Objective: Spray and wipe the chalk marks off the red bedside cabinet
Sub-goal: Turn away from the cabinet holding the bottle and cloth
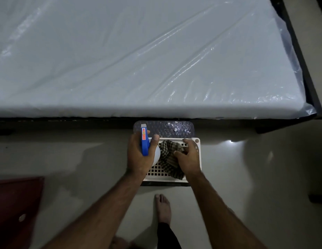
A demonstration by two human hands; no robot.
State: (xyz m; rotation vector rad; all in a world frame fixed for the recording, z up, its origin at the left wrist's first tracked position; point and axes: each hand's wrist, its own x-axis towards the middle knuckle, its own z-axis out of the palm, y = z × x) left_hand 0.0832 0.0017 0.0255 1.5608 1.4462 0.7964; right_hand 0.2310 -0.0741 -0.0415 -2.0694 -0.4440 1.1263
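Note:
My left hand (138,155) grips a spray bottle (145,143) with a blue trigger head and a white body, held over the left side of a white perforated basket (197,150). My right hand (188,157) pinches a brown checked cloth (168,155) that lies in the basket. The red bedside cabinet (14,203) shows only as a dark red corner at the lower left, well away from both hands. No chalk marks can be made out on it.
The basket sits on a dark patterned stool (174,127) against the bed's dark frame (66,121). A mattress wrapped in clear plastic (138,54) fills the upper view. My bare feet (162,207) stand on the pale tiled floor (75,159).

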